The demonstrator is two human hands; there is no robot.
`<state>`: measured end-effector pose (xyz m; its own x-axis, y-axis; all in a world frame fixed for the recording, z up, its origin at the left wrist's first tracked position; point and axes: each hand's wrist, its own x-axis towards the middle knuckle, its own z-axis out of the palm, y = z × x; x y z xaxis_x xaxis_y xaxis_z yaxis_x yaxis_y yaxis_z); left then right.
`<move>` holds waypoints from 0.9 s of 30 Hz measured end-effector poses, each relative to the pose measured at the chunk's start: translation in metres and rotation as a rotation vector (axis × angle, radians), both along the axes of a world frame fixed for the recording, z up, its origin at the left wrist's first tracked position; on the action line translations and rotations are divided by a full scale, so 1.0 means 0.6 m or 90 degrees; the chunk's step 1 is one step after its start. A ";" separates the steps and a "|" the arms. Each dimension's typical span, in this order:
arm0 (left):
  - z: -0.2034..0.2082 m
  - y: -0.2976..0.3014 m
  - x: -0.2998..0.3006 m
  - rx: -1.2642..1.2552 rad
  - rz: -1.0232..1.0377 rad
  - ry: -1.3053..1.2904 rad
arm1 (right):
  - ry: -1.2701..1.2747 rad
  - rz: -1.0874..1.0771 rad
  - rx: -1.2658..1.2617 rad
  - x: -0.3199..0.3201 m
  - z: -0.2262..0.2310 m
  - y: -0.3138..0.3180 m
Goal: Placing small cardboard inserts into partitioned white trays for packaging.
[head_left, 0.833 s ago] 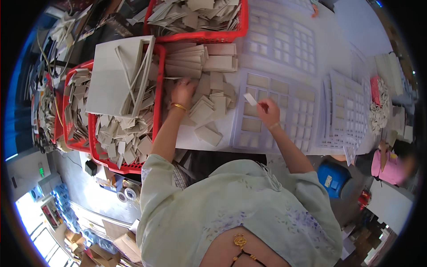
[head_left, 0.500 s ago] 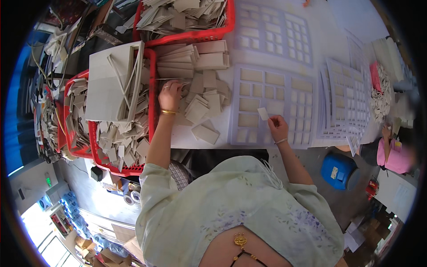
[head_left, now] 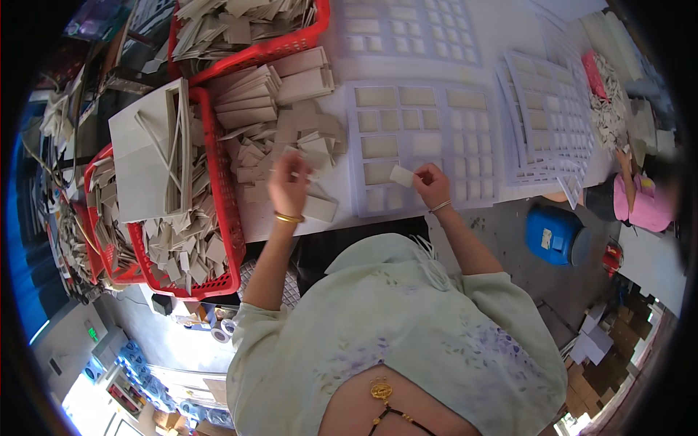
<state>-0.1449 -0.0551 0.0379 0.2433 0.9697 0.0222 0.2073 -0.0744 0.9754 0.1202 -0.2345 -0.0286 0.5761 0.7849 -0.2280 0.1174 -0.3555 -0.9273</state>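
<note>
Near edge of worktop (head_left: 343, 187): your right hand (head_left: 423, 179) pinches a card (head_left: 400, 175) over the tray (head_left: 441, 123), apparently filling it; alignment should follow. Your left hand (head_left: 289, 182): half-curled, contents indeterminable.

Red baskets (head_left: 227, 211); pale beige cards (head_left: 400, 175); pale lilac trays (head_left: 443, 120); pale green blouse (head_left: 414, 320), purple-flowered.

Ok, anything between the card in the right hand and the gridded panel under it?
Nothing visible. The right hand pinches the pale card over the gridded panel; whether they touch, I can't tell. The left hand is off left, over loose cards.
</note>
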 end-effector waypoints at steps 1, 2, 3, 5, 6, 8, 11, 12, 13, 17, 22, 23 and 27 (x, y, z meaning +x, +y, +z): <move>-0.014 -0.025 0.014 -0.032 -0.096 0.056 | 0.009 0.005 0.007 -0.001 0.001 -0.004; -0.029 -0.050 0.028 -0.064 -0.180 0.078 | 0.009 0.001 0.005 -0.004 0.007 -0.009; -0.046 -0.071 0.040 -0.096 -0.264 0.099 | -0.035 0.050 -0.034 -0.005 0.017 -0.014; -0.074 -0.099 0.061 -0.069 -0.365 0.119 | -0.079 0.093 -0.077 -0.008 0.030 -0.020; -0.086 -0.109 0.070 -0.071 -0.370 0.118 | -0.111 0.129 -0.097 -0.012 0.034 -0.021; -0.107 -0.120 0.086 -0.129 -0.400 0.204 | -0.142 0.163 -0.121 -0.019 0.047 -0.019; -0.132 -0.124 0.102 -0.080 -0.387 0.239 | -0.175 0.278 -0.141 -0.019 0.058 -0.009; -0.134 -0.122 0.105 -0.082 -0.389 0.239 | -0.210 0.327 -0.118 -0.017 0.054 -0.004; -0.134 -0.118 0.107 -0.085 -0.401 0.249 | -0.246 0.376 -0.093 -0.014 0.050 0.001; -0.137 -0.114 0.109 -0.018 -0.424 0.294 | -0.319 0.464 -0.080 -0.010 0.029 0.025; -0.127 -0.126 0.120 0.062 -0.398 0.367 | -0.357 0.543 -0.095 -0.012 0.019 0.040; -0.119 -0.127 0.123 0.053 -0.389 0.399 | -0.358 0.545 -0.095 -0.012 0.015 0.039; -0.116 -0.135 0.110 0.057 -0.385 0.343 | -0.341 0.515 -0.099 -0.023 0.010 0.032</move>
